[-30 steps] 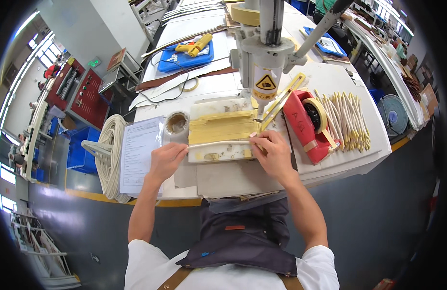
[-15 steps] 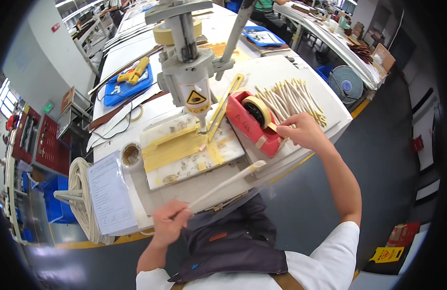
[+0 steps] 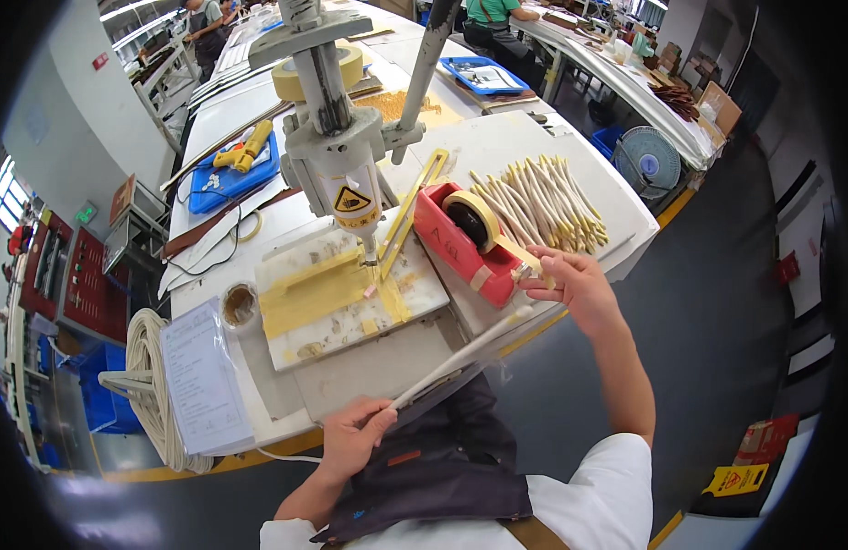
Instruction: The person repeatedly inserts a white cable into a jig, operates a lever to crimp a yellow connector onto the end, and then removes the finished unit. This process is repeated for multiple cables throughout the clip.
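My left hand [image 3: 355, 438] grips the near end of a long, thin, cream-coloured strip [image 3: 460, 353] that slants up to the right. My right hand [image 3: 570, 284] pinches the strip's far end together with the yellowish tape [image 3: 511, 249] pulled off the roll [image 3: 472, 216] in the red tape dispenser [image 3: 451, 246]. Behind the dispenser lies a pile of several similar pale strips [image 3: 538, 202]. In front of me stands a grey press machine [image 3: 337, 151] over a white board [image 3: 350, 298] covered with yellow tape patches.
A sheet in a plastic sleeve [image 3: 199, 376] and a coil of white cord [image 3: 149, 385] hang at the table's left edge. A blue tray with a yellow glue gun [image 3: 236, 156] sits further back. A floor fan [image 3: 648, 165] stands to the right. Other people work at far tables.
Both hands left the white board. My right hand went right to the tape dispenser, my left hand drew back toward my body, and the strip now stretches between them.
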Available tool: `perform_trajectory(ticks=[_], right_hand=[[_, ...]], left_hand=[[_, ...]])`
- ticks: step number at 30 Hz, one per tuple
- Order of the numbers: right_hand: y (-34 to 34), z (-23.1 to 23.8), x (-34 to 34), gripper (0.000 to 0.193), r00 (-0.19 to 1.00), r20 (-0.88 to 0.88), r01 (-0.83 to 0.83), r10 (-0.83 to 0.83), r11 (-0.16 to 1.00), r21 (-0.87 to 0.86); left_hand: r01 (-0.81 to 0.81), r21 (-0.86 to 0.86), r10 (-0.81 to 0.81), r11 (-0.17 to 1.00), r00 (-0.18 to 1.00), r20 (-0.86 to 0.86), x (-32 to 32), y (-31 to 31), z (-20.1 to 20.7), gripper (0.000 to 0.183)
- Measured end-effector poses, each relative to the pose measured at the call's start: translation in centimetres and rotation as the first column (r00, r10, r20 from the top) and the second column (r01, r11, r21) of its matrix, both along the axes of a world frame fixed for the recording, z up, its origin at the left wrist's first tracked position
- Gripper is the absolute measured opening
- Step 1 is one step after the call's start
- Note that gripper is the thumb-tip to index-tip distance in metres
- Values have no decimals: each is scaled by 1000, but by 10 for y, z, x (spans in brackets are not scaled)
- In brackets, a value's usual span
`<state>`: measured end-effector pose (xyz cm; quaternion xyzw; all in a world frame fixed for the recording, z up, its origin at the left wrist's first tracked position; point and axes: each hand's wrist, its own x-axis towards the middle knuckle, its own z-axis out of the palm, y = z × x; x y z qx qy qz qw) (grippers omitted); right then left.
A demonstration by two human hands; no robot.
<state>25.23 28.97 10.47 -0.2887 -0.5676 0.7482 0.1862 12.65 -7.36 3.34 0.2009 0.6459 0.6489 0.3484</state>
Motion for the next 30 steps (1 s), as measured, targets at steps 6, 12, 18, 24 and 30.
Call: perform_trajectory(ticks=[6, 12, 18, 24, 30], right_hand=[[5, -51, 9, 24, 999, -35, 26, -15, 950, 312], [12, -50, 10, 23, 996, 13, 71, -85, 902, 426], [-30, -23, 30, 21, 981, -70, 192, -181, 865, 463], [-130, -2, 1, 11, 873, 110, -427, 476, 634, 644], [-165, -25, -30, 19, 876, 78, -408, 476, 644, 647]], left_hand=[[-31, 19, 31, 999, 999, 20, -10, 4, 5, 14], [-69, 57, 68, 996, 998, 19, -11, 5, 8, 14], [-82, 35, 85, 996, 994, -66, -8, 8, 17, 16], [-51, 56, 65, 997, 953, -297, 2, 16, 15, 16], [-117, 95, 149, 989, 860, -488, 10, 20, 12, 19]])
